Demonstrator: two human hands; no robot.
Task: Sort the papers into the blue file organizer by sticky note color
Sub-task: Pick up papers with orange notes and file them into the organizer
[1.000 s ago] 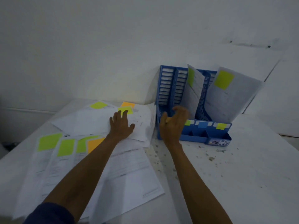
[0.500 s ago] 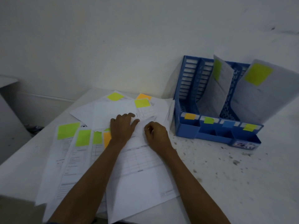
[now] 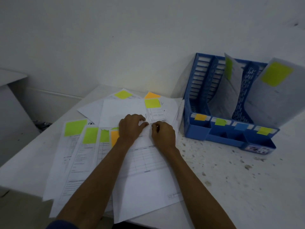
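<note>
The blue file organizer stands at the back right with orange, green, blue and yellow labels along its front. In it lean a paper with a green note and a paper with a yellow note. Loose papers fan over the table's left half, with green notes and an orange note showing. A back pile shows a yellow note and an orange one. My left hand and right hand meet at the top edge of the printed top sheet, fingers curled and pinching it.
The white table is speckled with dirt to the right of the papers. Its left edge drops off near the paper fan, whose sheets overhang the front edge. A white wall runs behind, and a grey surface stands at far left.
My right hand has come from the organizer down onto the paper pile. My left hand's fingers curled in beside it. The view has shifted left and tilted down.
</note>
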